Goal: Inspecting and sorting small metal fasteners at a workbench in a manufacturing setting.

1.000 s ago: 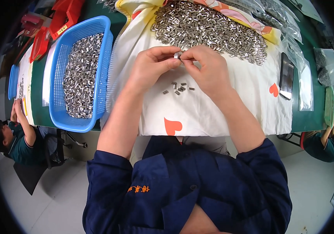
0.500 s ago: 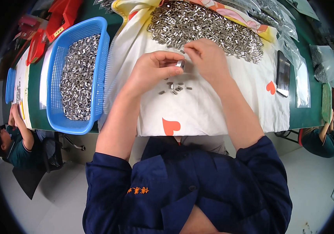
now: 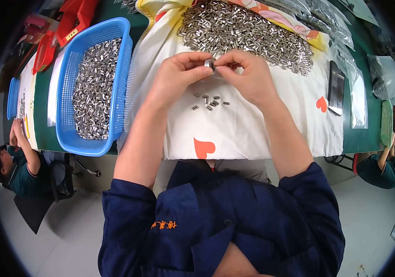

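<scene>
Between the thumb and fingers of my left hand (image 3: 172,76) is a small shiny metal piece (image 3: 209,63) with a dark opening on its right side. My right hand (image 3: 248,76) meets it from the right, thumb and fingertips pinched together against that opening. Whatever the right fingertips hold is hidden. Just beyond both hands lies a wide pile of small silver metal cylinders (image 3: 243,32). Below the hands, several loose cylinders (image 3: 211,102) are scattered on the white cloth (image 3: 234,134) with red hearts.
A blue plastic basket (image 3: 61,115) full of metal cylinders stands at the left. A dark phone (image 3: 335,87) and clear plastic bags (image 3: 384,76) lie at the right. Red bins (image 3: 75,21) sit at the far left. One person (image 3: 15,168) sits left, another (image 3: 382,168) right.
My right hand has moved from the near edge of the pile to the metal piece in my left hand. My left hand has shifted slightly away from me.
</scene>
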### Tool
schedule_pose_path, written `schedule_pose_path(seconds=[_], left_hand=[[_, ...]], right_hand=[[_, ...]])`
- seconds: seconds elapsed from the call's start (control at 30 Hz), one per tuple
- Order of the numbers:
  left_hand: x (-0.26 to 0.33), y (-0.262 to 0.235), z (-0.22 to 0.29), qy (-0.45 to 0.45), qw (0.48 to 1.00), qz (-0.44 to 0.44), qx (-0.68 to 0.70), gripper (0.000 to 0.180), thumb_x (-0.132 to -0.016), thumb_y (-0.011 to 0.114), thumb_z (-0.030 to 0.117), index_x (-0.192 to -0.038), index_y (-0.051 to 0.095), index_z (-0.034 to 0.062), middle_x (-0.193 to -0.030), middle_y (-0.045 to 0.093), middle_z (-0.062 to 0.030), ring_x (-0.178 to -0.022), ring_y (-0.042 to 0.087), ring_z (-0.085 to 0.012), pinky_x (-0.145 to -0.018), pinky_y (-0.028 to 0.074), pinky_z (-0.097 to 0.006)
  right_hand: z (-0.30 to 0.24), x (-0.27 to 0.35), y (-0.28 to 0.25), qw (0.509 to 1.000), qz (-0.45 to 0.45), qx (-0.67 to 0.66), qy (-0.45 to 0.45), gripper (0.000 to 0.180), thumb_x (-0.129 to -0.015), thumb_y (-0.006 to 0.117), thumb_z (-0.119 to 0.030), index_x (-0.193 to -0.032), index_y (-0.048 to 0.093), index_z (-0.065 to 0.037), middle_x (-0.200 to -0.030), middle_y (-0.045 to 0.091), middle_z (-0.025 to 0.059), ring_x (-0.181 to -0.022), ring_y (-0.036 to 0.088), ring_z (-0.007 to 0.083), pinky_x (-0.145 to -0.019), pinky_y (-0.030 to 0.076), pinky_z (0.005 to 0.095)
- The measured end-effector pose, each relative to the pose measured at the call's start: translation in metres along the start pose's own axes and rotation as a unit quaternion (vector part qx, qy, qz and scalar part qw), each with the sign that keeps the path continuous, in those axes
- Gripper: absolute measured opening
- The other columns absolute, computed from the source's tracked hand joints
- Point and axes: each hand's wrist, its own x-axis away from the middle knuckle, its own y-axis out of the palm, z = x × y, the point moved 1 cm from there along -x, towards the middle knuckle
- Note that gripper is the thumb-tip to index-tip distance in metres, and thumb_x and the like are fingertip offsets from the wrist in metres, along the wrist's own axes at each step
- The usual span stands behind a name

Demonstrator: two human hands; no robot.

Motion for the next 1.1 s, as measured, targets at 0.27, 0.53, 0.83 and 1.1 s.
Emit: schedule_pose_path(seconds=[0.27,0.53,0.83,1.1], left_hand=[[0.001,0.007,0.002,-0.003,0.997,0.024,-0.077,0.03,-0.074,0.063,0.003,-0.103,0.056,-0.0028,-0.086,0.062,-0.0074,-0.076,0.058,-0.0097,-0.069,0.047,-0.02],[0.001,0.001,-0.003,-0.024,0.999,-0.019,-0.046,0.031,-0.073,0.064,0.003,-0.103,0.057,-0.0012,-0.084,0.062,-0.0058,-0.075,0.058,-0.0083,-0.066,0.047,-0.019],[0.004,0.01,0.004,-0.038,0.994,-0.052,-0.086,0.026,-0.074,0.062,0.002,-0.1,0.059,-0.0008,-0.083,0.062,-0.0039,-0.075,0.058,-0.0083,-0.067,0.046,-0.02],[0.0,0.005,0.001,-0.031,0.996,-0.015,-0.078,0.028,-0.074,0.063,0.003,-0.101,0.058,-0.0006,-0.085,0.061,-0.0035,-0.077,0.057,-0.0085,-0.069,0.046,-0.02]], right_hand=[[0.002,0.003,0.006,0.963,0.064,0.213,-0.155,0.003,-0.071,0.058,-0.006,-0.071,0.059,-0.003,-0.069,0.059,0.0061,-0.066,0.058,0.0185,-0.059,0.046,0.0274],[0.008,-0.004,-0.008,0.997,-0.038,-0.03,0.06,0.01,-0.07,0.065,-0.01,-0.071,0.059,-0.002,-0.063,0.057,0.0006,-0.057,0.051,0.008,-0.053,0.042,0.0237],[0.027,-0.013,-0.012,0.994,0.065,0.06,0.068,0.01,-0.071,0.063,-0.014,-0.075,0.059,-0.005,-0.063,0.056,0.002,-0.057,0.051,0.0113,-0.054,0.042,0.0259],[0.027,-0.012,0.002,0.951,0.068,0.296,-0.052,0.01,-0.071,0.058,-0.014,-0.075,0.06,-0.005,-0.072,0.057,0.0082,-0.07,0.055,0.0233,-0.065,0.044,0.0328]])
